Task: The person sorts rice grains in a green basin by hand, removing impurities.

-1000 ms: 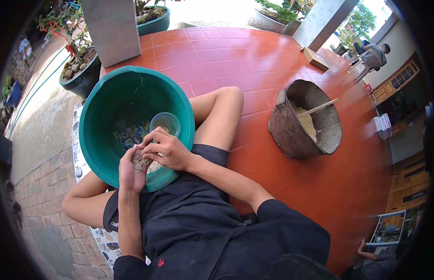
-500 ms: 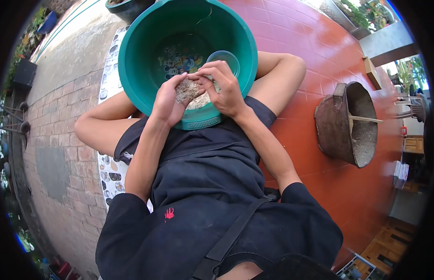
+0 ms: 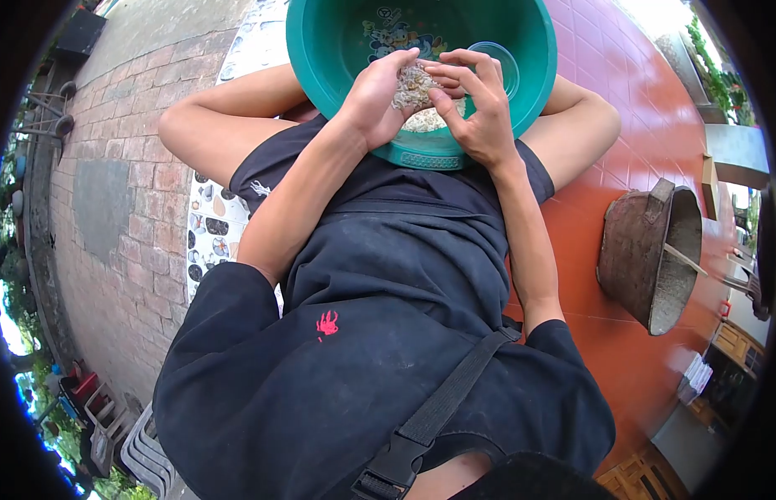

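A large green basin (image 3: 321,62) with cartoon figures printed inside rests between the person's legs. Cupped over its near part, my left hand (image 3: 377,100) holds a heap of pale, grainy material (image 3: 415,86). Just to the right, my right hand (image 3: 481,108) has its fingers apart and bent, with the fingertips at the edge of that heap. More of the pale grain (image 3: 428,119) lies in the basin under the hands. A clear round container (image 3: 509,67) stands inside the basin, partly hidden behind my right hand.
On the red tiled floor (image 3: 571,275) at the right sits a worn brown pot (image 3: 634,246) with a stick in it. A pebble-patterned surface (image 3: 215,225) shows under the legs. Brick paving (image 3: 155,167) lies at the left, with stacked chairs (image 3: 146,450) at the lower left.
The view has shifted, so basin, hands and pot appear farther right, with the basin and hands higher. My right hand's fingers are more spread and slightly farther from my left palm.
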Demonstrator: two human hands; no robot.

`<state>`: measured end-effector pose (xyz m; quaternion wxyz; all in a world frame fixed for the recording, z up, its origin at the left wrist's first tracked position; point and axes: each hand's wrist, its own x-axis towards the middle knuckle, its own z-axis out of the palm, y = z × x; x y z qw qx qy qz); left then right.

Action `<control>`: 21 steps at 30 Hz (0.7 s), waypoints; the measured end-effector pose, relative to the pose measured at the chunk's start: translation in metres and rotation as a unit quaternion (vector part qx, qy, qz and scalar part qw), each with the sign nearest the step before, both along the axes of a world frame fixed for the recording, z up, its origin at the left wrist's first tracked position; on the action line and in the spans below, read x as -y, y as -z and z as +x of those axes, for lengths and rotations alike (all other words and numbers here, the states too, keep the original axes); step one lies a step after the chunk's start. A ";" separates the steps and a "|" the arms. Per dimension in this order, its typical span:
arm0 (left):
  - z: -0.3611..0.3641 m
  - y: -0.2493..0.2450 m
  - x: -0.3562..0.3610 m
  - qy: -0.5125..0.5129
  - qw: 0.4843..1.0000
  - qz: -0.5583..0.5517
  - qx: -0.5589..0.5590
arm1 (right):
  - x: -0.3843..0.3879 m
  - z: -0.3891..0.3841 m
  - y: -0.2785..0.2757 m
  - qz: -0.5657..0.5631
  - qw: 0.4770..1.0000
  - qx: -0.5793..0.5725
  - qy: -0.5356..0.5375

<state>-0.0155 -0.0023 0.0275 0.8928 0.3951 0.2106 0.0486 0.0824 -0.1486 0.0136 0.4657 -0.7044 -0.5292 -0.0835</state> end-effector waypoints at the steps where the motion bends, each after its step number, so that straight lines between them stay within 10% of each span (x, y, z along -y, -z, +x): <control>1: -0.002 -0.001 -0.001 0.027 1.000 0.001 0.014 | 0.000 -0.001 0.000 -0.013 1.000 0.022 -0.001; 21: 0.001 0.001 0.001 0.019 1.000 -0.002 -0.002 | -0.002 -0.003 0.001 0.011 1.000 0.022 -0.006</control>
